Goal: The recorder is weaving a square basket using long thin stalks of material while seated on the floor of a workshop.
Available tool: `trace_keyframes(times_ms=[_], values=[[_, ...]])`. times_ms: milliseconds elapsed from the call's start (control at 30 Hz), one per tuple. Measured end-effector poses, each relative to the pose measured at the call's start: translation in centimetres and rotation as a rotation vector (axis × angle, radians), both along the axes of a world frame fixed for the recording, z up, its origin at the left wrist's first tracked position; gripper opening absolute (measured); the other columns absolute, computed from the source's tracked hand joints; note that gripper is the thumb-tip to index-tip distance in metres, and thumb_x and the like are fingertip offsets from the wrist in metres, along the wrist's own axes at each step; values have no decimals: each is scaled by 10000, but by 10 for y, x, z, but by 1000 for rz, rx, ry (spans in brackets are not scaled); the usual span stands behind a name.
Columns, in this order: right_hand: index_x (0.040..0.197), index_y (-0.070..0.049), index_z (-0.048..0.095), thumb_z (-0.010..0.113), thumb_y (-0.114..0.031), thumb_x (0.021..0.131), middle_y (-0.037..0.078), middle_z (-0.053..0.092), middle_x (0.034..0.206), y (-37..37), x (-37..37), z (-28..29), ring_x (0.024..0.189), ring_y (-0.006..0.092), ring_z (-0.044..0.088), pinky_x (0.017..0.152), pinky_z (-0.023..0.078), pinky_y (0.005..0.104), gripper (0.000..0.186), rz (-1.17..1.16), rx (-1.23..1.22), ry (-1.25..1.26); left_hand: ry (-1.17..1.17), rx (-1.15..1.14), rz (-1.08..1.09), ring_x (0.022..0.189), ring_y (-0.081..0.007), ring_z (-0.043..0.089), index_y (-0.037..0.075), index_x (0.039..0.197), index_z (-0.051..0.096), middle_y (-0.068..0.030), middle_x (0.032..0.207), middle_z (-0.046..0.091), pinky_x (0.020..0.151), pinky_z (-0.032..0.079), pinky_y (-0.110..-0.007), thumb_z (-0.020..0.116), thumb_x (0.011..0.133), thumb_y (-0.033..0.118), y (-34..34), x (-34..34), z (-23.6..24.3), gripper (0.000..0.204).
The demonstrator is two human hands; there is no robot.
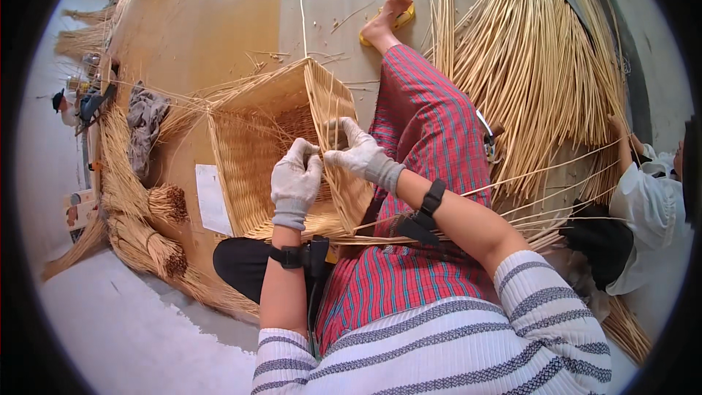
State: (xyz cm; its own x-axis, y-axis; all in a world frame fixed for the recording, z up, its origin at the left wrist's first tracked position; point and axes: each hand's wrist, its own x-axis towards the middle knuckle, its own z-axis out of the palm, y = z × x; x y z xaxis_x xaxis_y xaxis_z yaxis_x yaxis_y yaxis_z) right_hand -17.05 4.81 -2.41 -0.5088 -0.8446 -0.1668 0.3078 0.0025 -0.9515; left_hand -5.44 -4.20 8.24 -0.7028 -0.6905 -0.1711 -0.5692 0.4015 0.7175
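— Where's the tan, square-mouthed woven wicker basket (248, 179)?
— Just left of the red plaid trousers (447, 139).
— And the hands?
— Beside those trousers, by the basket's rim: white-gloved left hand (296, 177) pinched closed, on what I can't tell; white-gloved right hand (362, 153) curled, its grip unclear.

Bright, even light; black fisheye surround.
Soft sheen on smooth tan floor (208, 11); mild shadow inside pale-gold woven wicker basket (245, 168). Centre fairly sharp; straight edges bow, detail softens toward the rim.
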Motion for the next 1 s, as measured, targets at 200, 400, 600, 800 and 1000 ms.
trace_keyframes(times_ms=[200,400,600,800,1000], values=[[1177,-54,556,788,-90,785,40,566,1134,-4,-12,-1,1066,142,537,984,447,311,457,169,139,1,168,405,55,797,-53,545,22,1015,600,3,872,613,726,480,-233,581,983,40,-11,9,-11,42],[1120,-24,566,782,-293,760,176,661,1063,-10,-8,-3,1017,295,642,932,493,380,499,155,282,166,160,362,47,820,-46,547,34,1024,596,11,901,612,738,480,-228,568,992,31,-14,14,-21,43],[1119,9,547,769,-304,770,240,648,1139,-13,0,-2,1133,364,616,983,471,440,519,45,379,355,240,684,93,779,-44,534,71,1022,566,24,871,590,712,473,-220,565,1009,58,-22,10,-27,19],[1218,32,531,765,-295,808,187,639,1176,-1,-4,17,1146,308,613,999,475,391,574,-3,254,188,190,1053,36,511,-26,400,112,1167,469,37,759,501,430,324,-184,597,1030,205,-39,8,-24,210],[1276,22,518,790,-273,789,184,563,1288,10,-13,3,1150,252,598,1016,465,346,631,158,19,-158,190,1132,32,684,-45,528,68,1342,500,44,854,570,556,458,-214,604,1025,354,-25,0,-45,439]])
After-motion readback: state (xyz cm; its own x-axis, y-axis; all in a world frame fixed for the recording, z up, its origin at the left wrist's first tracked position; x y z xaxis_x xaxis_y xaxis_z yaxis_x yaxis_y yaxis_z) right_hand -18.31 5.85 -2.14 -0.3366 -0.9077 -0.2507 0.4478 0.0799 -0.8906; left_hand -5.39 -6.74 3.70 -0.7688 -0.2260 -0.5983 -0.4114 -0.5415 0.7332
